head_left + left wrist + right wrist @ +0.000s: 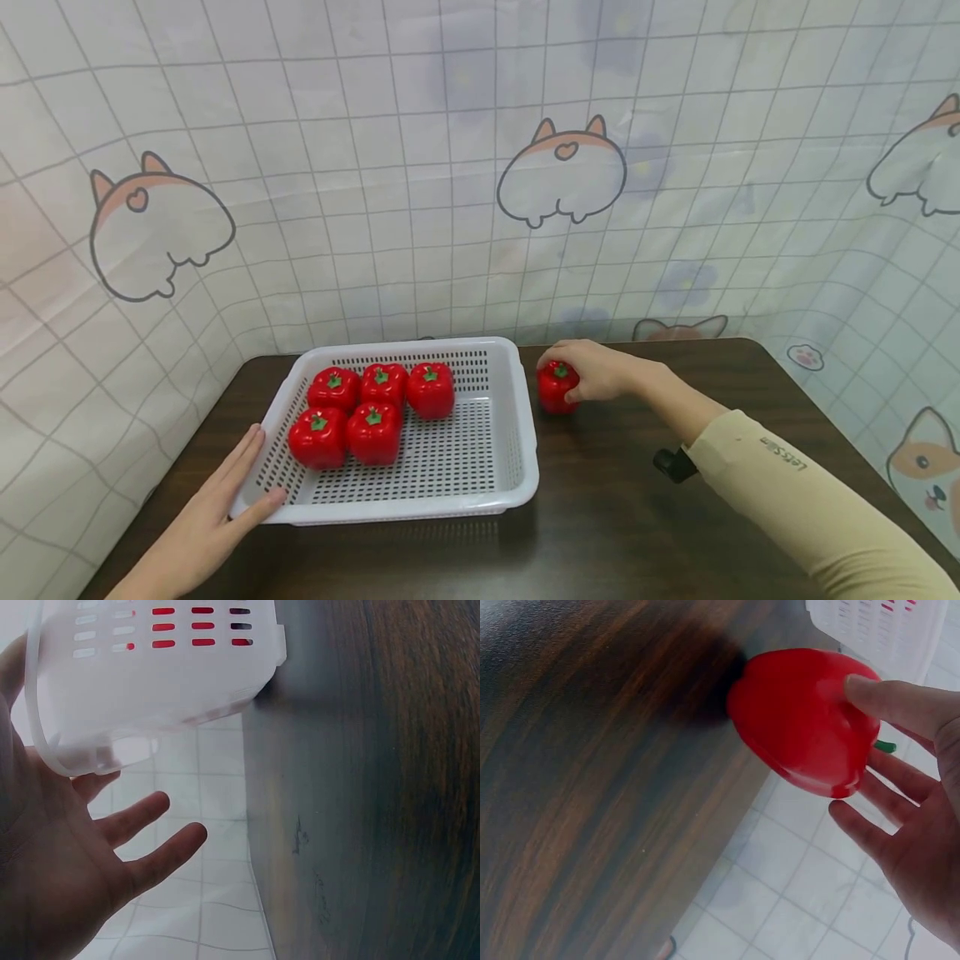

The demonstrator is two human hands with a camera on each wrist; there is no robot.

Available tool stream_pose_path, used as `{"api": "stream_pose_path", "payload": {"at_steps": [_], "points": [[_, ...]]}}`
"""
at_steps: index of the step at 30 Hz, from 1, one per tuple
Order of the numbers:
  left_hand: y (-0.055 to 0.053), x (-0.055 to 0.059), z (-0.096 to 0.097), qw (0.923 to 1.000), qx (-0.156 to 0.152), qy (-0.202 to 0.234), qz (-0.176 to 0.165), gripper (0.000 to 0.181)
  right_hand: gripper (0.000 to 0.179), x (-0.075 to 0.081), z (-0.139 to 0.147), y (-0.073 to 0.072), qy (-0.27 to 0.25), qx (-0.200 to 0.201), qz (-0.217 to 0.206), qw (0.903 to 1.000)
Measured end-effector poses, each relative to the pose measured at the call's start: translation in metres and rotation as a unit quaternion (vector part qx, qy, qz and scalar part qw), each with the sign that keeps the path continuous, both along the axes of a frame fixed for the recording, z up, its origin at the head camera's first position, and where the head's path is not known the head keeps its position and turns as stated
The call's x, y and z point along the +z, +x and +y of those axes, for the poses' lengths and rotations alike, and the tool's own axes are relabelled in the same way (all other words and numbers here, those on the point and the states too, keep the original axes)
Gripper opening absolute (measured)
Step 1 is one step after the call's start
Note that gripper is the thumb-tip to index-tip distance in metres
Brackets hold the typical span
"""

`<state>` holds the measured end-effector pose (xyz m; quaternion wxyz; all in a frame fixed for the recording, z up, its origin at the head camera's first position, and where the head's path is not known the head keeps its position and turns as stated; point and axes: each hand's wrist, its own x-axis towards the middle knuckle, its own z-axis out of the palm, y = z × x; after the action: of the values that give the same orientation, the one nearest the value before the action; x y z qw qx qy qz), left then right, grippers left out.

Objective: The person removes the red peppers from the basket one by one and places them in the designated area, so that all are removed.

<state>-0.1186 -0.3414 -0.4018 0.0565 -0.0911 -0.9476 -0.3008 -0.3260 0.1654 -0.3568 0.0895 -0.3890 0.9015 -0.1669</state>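
Observation:
My right hand [596,371] grips a red bell pepper [555,392] by its upper part, just right of the basket. In the right wrist view, the thumb lies on one side of the pepper [802,724] and the fingers on the other, around its green stem. The pepper is at the tabletop; whether it touches the wood I cannot tell. A white plastic basket [405,510] with slotted walls holds several red bell peppers [375,433], bunched toward its left and back. My left hand [206,508] rests against the basket's left front corner, fingers extended, thumb at the rim.
The dark wooden table [622,517] carries the basket and the loose pepper. A black wrist device [675,464] sits beneath the right sleeve. Behind the table and along its sides hangs a white gridded cloth [360,208] with cartoon dogs.

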Motion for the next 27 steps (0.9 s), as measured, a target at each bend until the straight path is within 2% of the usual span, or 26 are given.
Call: {"api": "stream_pose_path", "payload": {"at_steps": [5,13,20,27], "points": [[-0.001,0.000,0.001,1.0000,0.001,-0.002,0.000,0.087,0.049,0.010,-0.001,-0.001,0.002,-0.001,0.005,1.0000],[-0.001,0.002,0.001,1.0000,-0.003,0.005,-0.004,0.087,0.046,0.038,-0.019,-0.004,0.008,-0.013,0.021,0.9997],[0.000,0.001,0.000,0.9999,0.000,0.007,-0.010,0.087,0.045,0.057,-0.054,-0.004,0.014,-0.008,0.038,0.9991],[0.000,0.000,0.000,0.9999,0.003,0.004,-0.013,0.088,0.048,0.065,-0.097,-0.001,0.039,-0.001,0.034,0.9987]]}}
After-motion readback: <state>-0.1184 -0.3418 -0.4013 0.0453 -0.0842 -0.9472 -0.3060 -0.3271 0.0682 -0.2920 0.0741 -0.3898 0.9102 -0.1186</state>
